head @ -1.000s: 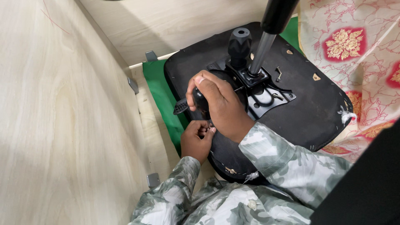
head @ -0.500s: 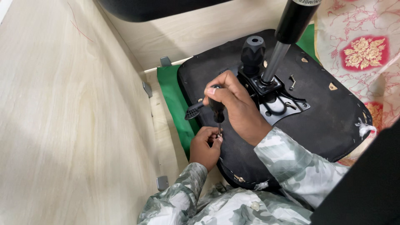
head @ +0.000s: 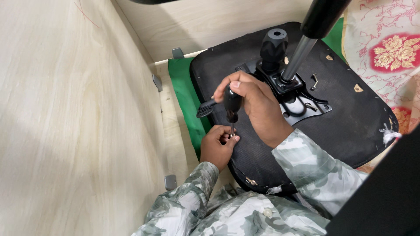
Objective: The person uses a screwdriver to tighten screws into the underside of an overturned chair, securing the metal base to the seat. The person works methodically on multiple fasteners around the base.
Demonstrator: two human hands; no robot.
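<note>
Upturned black chair seat [head: 332, 126], underside showing. Right hand [head: 256, 107] is clenched around a black screwdriver handle [head: 232, 100], shaft pointing down at the seat's edge at 9 o'clock. Left hand [head: 218, 144] pinches a small screw [head: 230, 135] at the tip. The metal mechanism plate [head: 297, 94] with its gas column [head: 299, 54] sits mounted at centre; a loose bolt [head: 314, 80] lies at 1 o'clock, so fastening appears unfinished.

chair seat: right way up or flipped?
Flipped. The black seat lies underside up: its metal mounting plate and gas cylinder point up at the camera.
</note>
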